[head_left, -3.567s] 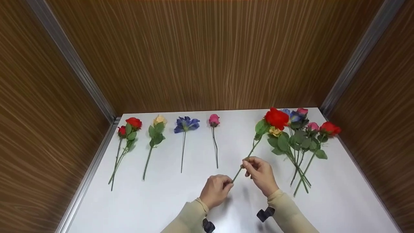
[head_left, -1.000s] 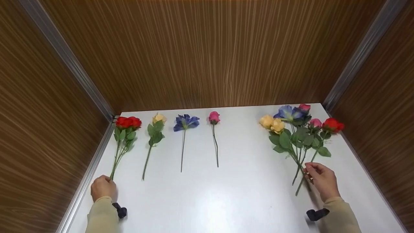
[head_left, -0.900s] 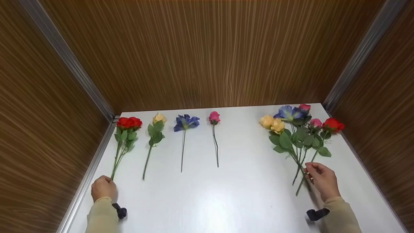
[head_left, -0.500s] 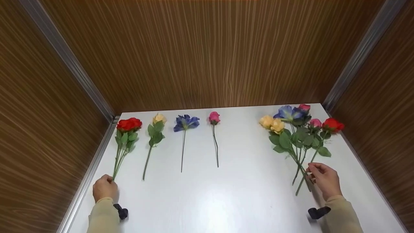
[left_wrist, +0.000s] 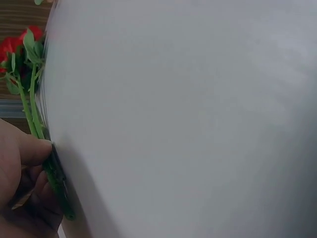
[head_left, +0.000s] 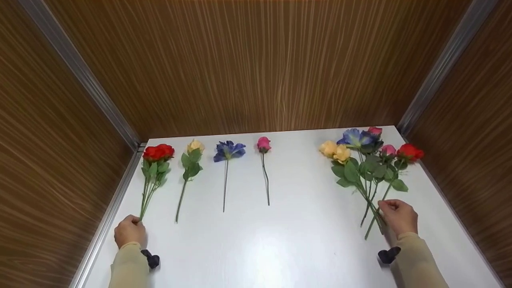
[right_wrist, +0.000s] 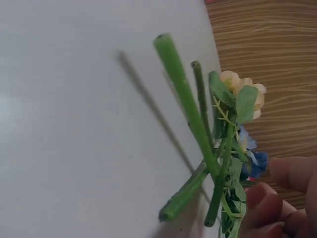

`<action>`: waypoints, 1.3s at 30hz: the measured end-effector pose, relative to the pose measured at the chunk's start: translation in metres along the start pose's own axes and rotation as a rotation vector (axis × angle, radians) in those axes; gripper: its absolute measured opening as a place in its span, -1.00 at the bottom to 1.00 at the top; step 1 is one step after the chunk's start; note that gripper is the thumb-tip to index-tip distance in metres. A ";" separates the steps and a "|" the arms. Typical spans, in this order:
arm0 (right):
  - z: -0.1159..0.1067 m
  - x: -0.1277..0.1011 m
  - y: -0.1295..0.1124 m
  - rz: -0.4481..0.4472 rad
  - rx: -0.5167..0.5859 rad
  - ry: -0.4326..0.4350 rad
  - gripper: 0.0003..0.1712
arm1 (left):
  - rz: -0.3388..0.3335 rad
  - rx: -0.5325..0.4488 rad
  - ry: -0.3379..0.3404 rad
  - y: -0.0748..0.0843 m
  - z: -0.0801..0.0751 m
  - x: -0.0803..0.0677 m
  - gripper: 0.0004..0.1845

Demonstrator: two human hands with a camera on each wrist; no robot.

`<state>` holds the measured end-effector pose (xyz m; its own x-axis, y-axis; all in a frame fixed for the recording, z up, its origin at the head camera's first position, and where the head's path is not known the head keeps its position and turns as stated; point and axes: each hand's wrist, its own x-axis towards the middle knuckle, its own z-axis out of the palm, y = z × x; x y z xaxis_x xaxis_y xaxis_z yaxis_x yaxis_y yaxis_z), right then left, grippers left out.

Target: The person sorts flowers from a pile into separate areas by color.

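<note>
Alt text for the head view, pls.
A person's left hand holds red roses by the stems at the left of a white table, while the right hand is beside the crossed stems of a mixed flower bunch. Between them, left to right, lie a yellow flower, a blue flower and a pink rose.

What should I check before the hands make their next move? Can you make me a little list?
1. Left hand holding the red roses by their stems: ok.
2. Right hand holding a flower: not ok, no stem shows in its grip.
3. Single yellow flower, blue flower and pink flower lying apart: ok.
4. Stems in the mixed pile uncrossed: not ok, some cross.
5. Red roses' stem ends all level: cannot tell, the hand hides some.
</note>
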<state>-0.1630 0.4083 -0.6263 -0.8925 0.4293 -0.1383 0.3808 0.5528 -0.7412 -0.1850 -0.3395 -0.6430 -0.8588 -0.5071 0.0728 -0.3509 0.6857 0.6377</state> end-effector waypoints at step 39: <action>0.009 0.011 0.027 -0.032 0.009 -0.131 -0.43 | -0.112 -0.068 -0.051 0.004 -0.006 -0.002 -0.75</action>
<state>-0.1652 0.4217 -0.6532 -0.9283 0.3143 -0.1989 0.3500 0.5577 -0.7526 -0.1822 -0.3389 -0.6358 -0.8338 -0.5506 -0.0398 -0.4214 0.5883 0.6902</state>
